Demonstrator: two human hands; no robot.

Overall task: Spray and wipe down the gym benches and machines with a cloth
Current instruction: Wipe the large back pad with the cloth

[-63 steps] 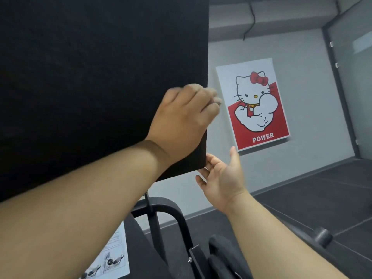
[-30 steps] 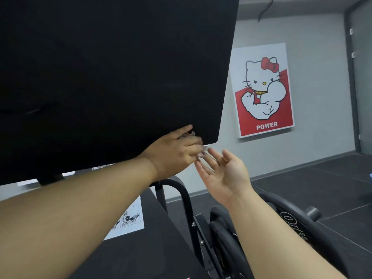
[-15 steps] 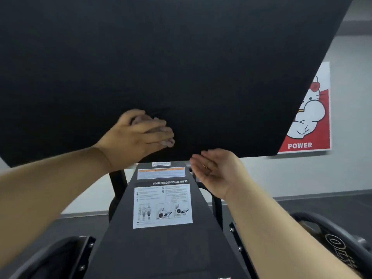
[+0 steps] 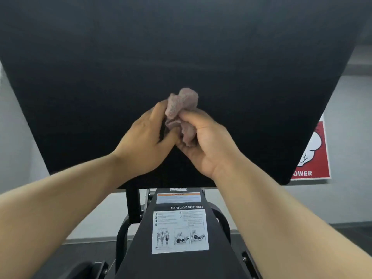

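Observation:
A crumpled pinkish-grey cloth (image 4: 181, 109) sits between both hands in front of the big black foot plate (image 4: 181, 57) of the squat press machine. My left hand (image 4: 147, 141) grips the cloth from the left. My right hand (image 4: 205, 143) holds it from the right, thumb curled over the fabric. The cloth's top bunches up above the fingers. No spray bottle is in view.
Below the plate, the machine's black frame (image 4: 177, 264) carries a white instruction sticker (image 4: 180, 231) reading "PLATELOADED SQUAT PRESS". A black post (image 4: 132, 204) holds the plate. A red and white poster (image 4: 314, 156) hangs on the grey wall at right.
My view swung from the plate's right edge to its middle. The left hand carried the cloth across the plate, and the right hand, open before, now grips the cloth too.

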